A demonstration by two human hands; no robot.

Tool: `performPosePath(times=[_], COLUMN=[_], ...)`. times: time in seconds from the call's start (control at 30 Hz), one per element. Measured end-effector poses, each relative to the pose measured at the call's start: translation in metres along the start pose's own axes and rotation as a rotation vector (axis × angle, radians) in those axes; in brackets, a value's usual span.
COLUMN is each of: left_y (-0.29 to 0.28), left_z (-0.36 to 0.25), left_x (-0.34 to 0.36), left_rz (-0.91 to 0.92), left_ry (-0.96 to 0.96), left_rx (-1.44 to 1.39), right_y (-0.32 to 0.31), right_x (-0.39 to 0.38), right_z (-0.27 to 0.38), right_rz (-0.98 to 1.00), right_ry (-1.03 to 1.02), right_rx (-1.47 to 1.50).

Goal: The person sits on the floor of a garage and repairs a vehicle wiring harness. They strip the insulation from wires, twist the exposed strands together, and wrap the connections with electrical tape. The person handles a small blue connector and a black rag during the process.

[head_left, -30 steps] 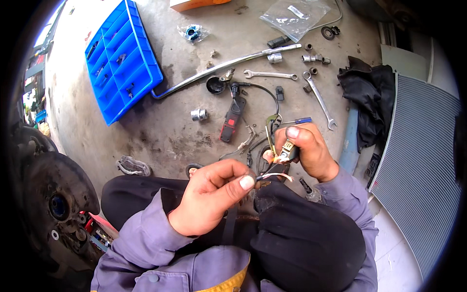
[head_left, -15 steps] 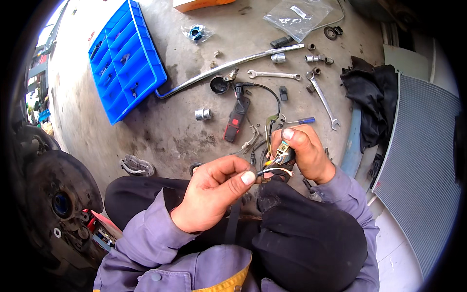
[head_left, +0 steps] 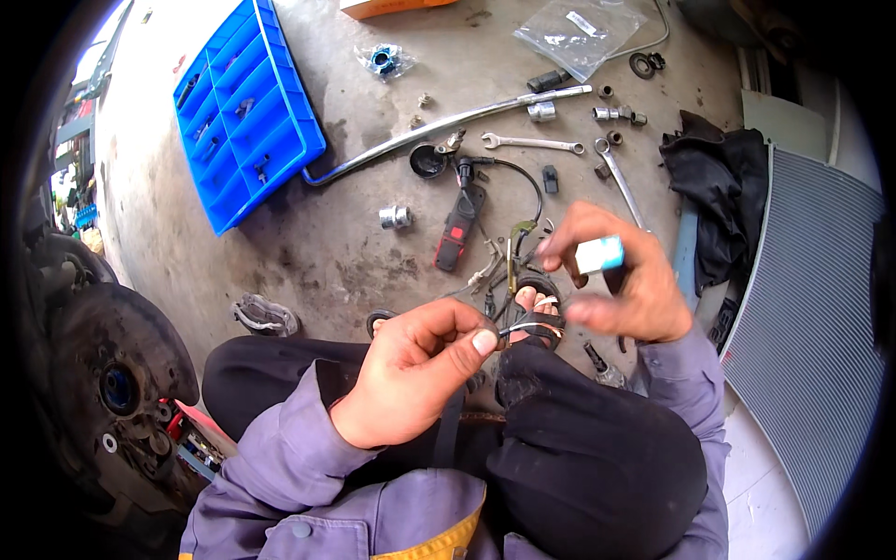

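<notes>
Left hand pinched on thin wire, just below red-black tool. Right hand clamped on small white-blue block, right of that tool. Still apart, probably mid-job: joining left, loose sockets unused.

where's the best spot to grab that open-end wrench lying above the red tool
Grip the wrench at mid-shank, coming from above. It lies flat on the floor, its thin straight shank bare on both sides, while sockets crowd its right end. Neither the left hand nor the right hand is near it.
</notes>
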State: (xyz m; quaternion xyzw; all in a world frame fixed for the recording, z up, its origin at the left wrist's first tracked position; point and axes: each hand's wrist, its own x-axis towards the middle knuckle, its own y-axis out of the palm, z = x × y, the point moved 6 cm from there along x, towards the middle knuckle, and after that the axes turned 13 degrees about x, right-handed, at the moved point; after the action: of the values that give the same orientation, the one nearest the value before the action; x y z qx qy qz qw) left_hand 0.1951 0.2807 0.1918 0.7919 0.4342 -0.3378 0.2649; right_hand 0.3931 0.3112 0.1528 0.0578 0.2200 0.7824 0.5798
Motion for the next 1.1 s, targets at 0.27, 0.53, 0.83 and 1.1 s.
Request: performPosePath(times=[0.27,0.53,0.83,1.1], left_y=[0.001,0.002,0.003,0.016], left_z=[-0.003,-0.005,0.003,0.01], left_x=[0.002,-0.012,0.003,0.009], left_rz=[0.021,0.007,-0.027,0.061], left_ry=[-0.008,0.016,0.028,0.028], left_rx=[0.039,-0.027,-0.092,0.121], right_y=[0.019,-0.074,-0.066,-0.009], right_x=[0.01,-0.01,-0.14,-0.058], right_z=[0.027,0.006,-0.131,-0.02], right_rz=[0.29,-0.489,-0.055,-0.21], right_ry=[-0.229,-0.172,0.556,0.234], right_rx=[-0.525,-0.544,-1.137,-0.07])
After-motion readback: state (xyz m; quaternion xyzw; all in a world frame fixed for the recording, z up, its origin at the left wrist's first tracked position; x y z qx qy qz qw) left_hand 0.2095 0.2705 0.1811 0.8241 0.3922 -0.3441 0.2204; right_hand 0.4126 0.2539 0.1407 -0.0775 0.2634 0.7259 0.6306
